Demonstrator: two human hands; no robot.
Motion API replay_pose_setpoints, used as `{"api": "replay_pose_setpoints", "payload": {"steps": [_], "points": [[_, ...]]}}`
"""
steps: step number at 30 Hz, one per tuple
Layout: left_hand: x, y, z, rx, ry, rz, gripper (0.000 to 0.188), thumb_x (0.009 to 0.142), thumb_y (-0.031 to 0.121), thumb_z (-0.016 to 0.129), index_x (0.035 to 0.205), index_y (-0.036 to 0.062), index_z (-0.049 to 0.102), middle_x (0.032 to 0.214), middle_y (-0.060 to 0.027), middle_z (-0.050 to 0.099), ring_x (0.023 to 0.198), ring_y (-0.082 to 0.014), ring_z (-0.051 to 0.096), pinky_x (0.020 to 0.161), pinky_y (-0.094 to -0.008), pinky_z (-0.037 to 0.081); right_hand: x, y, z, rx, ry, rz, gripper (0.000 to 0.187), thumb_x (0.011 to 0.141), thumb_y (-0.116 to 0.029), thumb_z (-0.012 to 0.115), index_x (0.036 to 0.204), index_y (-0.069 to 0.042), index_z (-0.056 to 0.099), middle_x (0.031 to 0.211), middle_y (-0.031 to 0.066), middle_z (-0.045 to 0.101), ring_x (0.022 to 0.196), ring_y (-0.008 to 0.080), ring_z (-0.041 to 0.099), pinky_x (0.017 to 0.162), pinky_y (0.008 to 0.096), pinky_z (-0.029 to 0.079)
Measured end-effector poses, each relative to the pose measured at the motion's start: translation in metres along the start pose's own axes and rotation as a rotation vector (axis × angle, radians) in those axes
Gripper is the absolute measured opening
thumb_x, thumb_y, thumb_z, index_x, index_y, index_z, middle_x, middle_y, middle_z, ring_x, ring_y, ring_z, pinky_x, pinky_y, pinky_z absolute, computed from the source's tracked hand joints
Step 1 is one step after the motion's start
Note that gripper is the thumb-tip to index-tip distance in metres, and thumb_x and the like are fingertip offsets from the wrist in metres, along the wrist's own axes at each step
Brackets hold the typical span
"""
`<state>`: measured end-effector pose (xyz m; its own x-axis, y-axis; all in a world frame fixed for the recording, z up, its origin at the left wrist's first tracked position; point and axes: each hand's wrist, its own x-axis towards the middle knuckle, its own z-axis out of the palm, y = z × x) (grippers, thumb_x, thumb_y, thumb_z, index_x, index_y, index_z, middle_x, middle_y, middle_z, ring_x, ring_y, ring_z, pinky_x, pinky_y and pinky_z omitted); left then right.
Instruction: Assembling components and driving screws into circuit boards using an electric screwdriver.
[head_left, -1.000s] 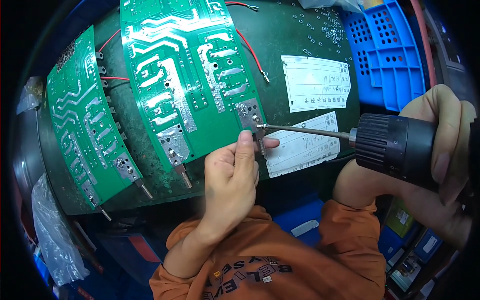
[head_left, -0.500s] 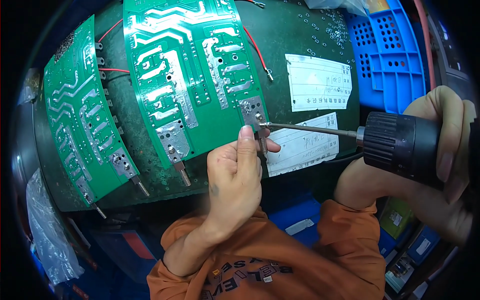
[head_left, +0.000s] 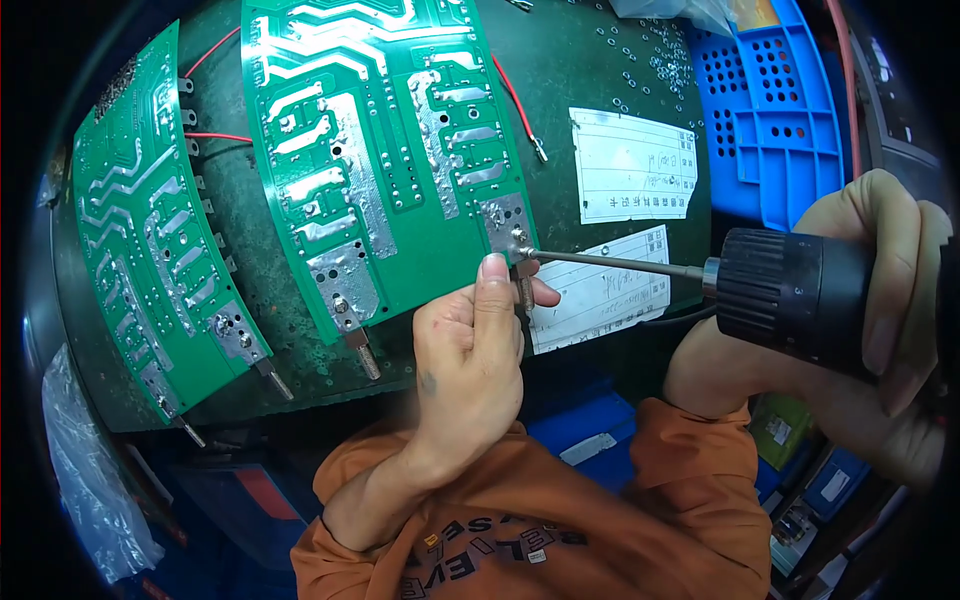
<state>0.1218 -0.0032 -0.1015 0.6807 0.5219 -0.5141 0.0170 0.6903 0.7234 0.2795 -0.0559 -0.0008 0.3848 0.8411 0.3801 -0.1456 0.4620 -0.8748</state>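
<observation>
while the left hand [head_left: 470, 350] sits at the centre of the frame with its fingers curled together and its index fingertip pressed against the lower right corner of the large green circuit board [head_left: 380, 160], the right hand [head_left: 880, 300] at the right edge is clamped around the black body of a power screwdriver [head_left: 795, 300]. its long thin bit [head_left: 620, 263] runs leftward and meets a screw on the silvery metal tab [head_left: 505, 225] at that board corner, just above the left fingertip. a small metal piece sticks out under the left fingers, though how it is held cannot be told. the board lies across the upper middle of the frame on a dark green surface [head_left: 600, 70], with a red wire [head_left: 515, 105] trailing from its right side. a second green circuit board [head_left: 140, 270] lies to the left, tilted, with metal tabs along its lower edge. two white paper labels [head_left: 630, 165] are on the surface right of the main board, the lower one passing beneath the bit. a blue perforated plastic crate [head_left: 780, 110] fills the upper right, and an orange sleeve [head_left: 700, 470] covers the lower centre.
</observation>
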Motion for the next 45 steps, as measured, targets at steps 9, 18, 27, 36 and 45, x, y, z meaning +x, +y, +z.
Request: {"api": "replay_pose_setpoints", "payload": {"steps": [9, 18, 27, 36, 45], "points": [[-0.002, 0.003, 0.002, -0.064, 0.048, -0.044, 0.040, 0.095, 0.027, 0.036, 0.078, -0.0008, 0.059, 0.048, 0.0097, 0.030, 0.044, 0.0008, 0.021, 0.041, -0.0203, 0.014, 0.005, 0.010, 0.007, -0.009, -0.001, 0.019, 0.063, 0.077, -0.053, 0.053, 0.102, 0.002, 0.037, 0.073, 0.0076, 0.043, 0.052, 0.0143, 0.045, 0.048, 0.0257, 0.042], [0.001, 0.000, 0.000, -0.062, 0.014, -0.011, 0.037, 0.096, 0.024, 0.033, 0.096, -0.0069, 0.053, 0.072, -0.0117, 0.058, 0.036, 0.0011, 0.021, 0.034, -0.0177, 0.018, 0.010, 0.015, 0.008, -0.012, -0.005, 0.025, 0.063, 0.077, -0.053, 0.053, 0.102, 0.002, 0.037, 0.073, 0.0077, 0.043, 0.052, 0.0145, 0.045, 0.048, 0.0259, 0.042], [0.002, -0.001, 0.000, 0.016, 0.041, 0.024, 0.039, 0.095, 0.026, 0.036, 0.088, -0.0078, 0.054, 0.048, 0.0046, 0.038, 0.036, -0.0004, 0.021, 0.035, -0.0192, 0.017, 0.025, 0.010, 0.050, 0.026, -0.077, -0.073, 0.063, 0.077, -0.054, 0.052, 0.102, 0.002, 0.037, 0.073, 0.0079, 0.043, 0.052, 0.0147, 0.045, 0.047, 0.0261, 0.042], [-0.011, 0.006, -0.013, 0.090, -0.013, -0.024, 0.042, 0.094, 0.030, 0.035, 0.094, -0.0067, 0.054, 0.063, -0.0053, 0.057, 0.035, -0.0023, 0.022, 0.034, -0.0187, 0.021, 0.021, -0.055, 0.014, 0.102, -0.150, -0.211, 0.064, 0.077, -0.054, 0.052, 0.102, 0.002, 0.038, 0.073, 0.0080, 0.043, 0.052, 0.0149, 0.045, 0.047, 0.0263, 0.042], [-0.108, -0.017, -0.082, -0.595, -0.208, -0.206, 0.029, 0.090, 0.009, 0.035, 0.114, -0.0045, 0.044, 0.092, -0.0109, 0.055, 0.068, -0.0120, 0.045, 0.067, -0.0258, 0.040, -0.004, -0.043, 0.023, 0.129, -0.124, -0.193, 0.064, 0.077, -0.055, 0.051, 0.102, 0.002, 0.038, 0.073, 0.0082, 0.043, 0.051, 0.0151, 0.045, 0.047, 0.0265, 0.042]]}}
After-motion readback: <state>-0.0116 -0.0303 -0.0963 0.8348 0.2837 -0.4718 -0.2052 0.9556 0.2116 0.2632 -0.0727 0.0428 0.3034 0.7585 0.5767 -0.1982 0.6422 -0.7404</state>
